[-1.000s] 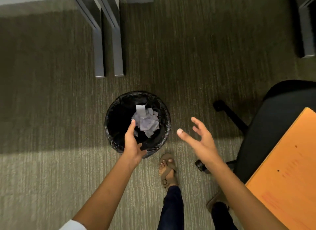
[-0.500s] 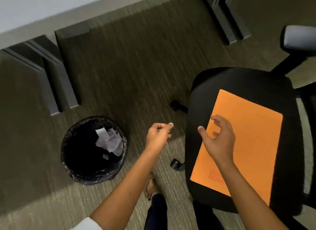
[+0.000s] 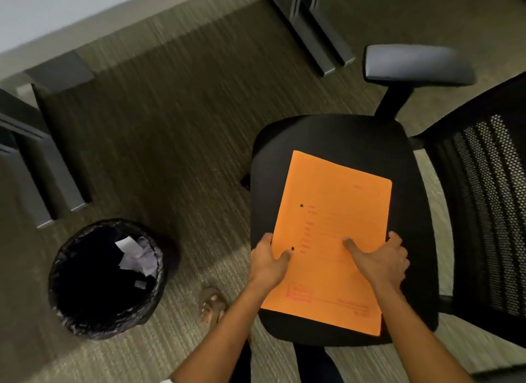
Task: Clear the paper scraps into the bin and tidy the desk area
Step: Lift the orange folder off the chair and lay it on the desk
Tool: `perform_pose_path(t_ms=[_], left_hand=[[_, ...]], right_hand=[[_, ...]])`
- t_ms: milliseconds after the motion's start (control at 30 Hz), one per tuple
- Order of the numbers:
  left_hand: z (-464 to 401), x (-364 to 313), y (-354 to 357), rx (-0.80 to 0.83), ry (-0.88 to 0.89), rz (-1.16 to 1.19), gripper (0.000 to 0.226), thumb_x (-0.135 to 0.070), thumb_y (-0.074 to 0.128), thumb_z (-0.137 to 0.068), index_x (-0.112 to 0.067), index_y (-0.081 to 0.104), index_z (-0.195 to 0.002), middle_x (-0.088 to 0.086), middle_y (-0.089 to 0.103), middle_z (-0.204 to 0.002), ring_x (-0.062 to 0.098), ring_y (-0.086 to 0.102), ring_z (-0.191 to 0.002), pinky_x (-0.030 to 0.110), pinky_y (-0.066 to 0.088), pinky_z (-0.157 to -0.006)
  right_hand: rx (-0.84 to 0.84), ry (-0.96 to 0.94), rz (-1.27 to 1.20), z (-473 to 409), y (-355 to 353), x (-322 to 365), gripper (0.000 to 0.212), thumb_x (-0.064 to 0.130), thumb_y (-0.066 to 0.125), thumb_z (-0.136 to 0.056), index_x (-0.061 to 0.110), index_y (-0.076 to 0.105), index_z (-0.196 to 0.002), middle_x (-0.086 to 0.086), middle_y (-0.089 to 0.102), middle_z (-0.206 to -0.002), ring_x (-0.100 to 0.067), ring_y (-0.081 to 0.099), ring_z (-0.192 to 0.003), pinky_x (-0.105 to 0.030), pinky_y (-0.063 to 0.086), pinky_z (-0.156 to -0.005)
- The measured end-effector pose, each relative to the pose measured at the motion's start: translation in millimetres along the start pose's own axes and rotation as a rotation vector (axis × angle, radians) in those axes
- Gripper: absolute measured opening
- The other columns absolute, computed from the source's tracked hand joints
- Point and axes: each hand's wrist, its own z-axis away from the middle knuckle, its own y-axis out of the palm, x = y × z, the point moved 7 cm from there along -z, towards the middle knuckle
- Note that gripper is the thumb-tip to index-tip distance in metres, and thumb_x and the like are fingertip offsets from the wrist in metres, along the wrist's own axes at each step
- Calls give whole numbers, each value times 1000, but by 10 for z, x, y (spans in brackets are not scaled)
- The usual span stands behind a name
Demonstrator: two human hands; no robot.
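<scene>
An orange folder (image 3: 330, 234) lies lengthwise on the chair seat (image 3: 410, 211), left hand (image 3: 269, 261) and right hand (image 3: 380, 261) clasping its long edges near the seat's front edge.

one orange folder (image 3: 331, 240), one chair (image 3: 341, 132), one bin (image 3: 71, 311), two hands

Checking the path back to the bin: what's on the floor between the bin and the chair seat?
Head view: bare carpet lies between the bin and the chair seat, apart from the person's sandalled foot near the lower edge of that gap.
</scene>
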Motion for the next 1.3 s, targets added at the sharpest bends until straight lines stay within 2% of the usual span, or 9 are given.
perform_pose_path(t_ms=[100, 233, 333, 433, 600, 667, 1000, 1167, 1300], left_hand=[[-1, -15, -2, 34, 15, 213, 12, -15, 63, -96, -20, 60, -106, -3, 68, -105, 21, 68, -101, 36, 58, -82], [37, 8, -162, 31, 64, 351, 11, -12, 64, -96, -21, 64, -102, -1, 75, -99, 18, 72, -94, 39, 62, -79], [98, -23, -382, 14, 84, 428, 12, -12, 65, -96, -19, 65, -106, -1, 77, -102, 20, 74, -93, 38, 63, -74], [148, -87, -617, -11, 86, 492, 15, -14, 67, -95, -17, 65, -110, 2, 77, -105, 24, 75, -95, 38, 63, -73], [349, -248, -1083, -141, 130, 519, 19, -18, 72, -91, -15, 65, -108, 6, 77, -104, 29, 75, -93, 49, 61, -77], [500, -319, -1271, -190, 132, 521, 23, -24, 73, -86, -15, 65, -105, 4, 78, -101, 28, 75, -90, 49, 62, -75], [1582, -760, -2306, -324, 118, 635, 18, -10, 68, -94, -15, 63, -109, 7, 78, -100, 29, 76, -88, 57, 60, -80], [2167, -992, -2883, -369, 149, 729, 20, -9, 69, -92, -16, 63, -110, 9, 76, -103, 27, 76, -88, 43, 62, -70], [2495, -1092, -3287, -408, 169, 760, 21, -11, 70, -92, -14, 62, -111, 11, 76, -105, 30, 75, -91, 50, 61, -76]], right_hand=[[32, 58, -163, -155, -80, -65, 101, 62, 85, -63, 15, 42, -142, -15, 59, -133, -36, 54, -123, -52, 48, -96], [85, 116, -488, -195, -194, -174, 69, 62, 81, -70, 19, 62, -122, 2, 68, -101, -14, 62, -89, -36, 48, -78], [257, 36, -667, -78, -188, -25, 41, 53, 71, -85, 22, 67, -112, 1, 71, -101, -16, 68, -93, -41, 55, -84], [354, -158, -765, 183, -251, 282, 10, 42, 63, -94, 40, 70, -100, 6, 77, -101, -12, 74, -90, -35, 58, -74], [306, -424, -845, 632, -513, 762, 13, 41, 60, -97, 37, 69, -106, 13, 75, -101, -6, 74, -88, -21, 58, -61], [318, -484, -853, 777, -622, 942, 16, 39, 60, -98, 32, 69, -109, 10, 76, -102, -9, 74, -89, -22, 60, -63], [510, -680, -757, 1792, -1431, 1811, 21, 45, 68, -90, 29, 71, -104, 8, 78, -97, -14, 76, -85, -24, 60, -61], [586, -768, -707, 2453, -1843, 2244, 31, 48, 70, -86, 26, 71, -108, 5, 78, -99, -16, 76, -89, -31, 62, -67], [620, -846, -695, 2881, -2033, 2487, 24, 40, 68, -92, 26, 70, -111, 6, 77, -103, -16, 75, -93, -32, 63, -70]])
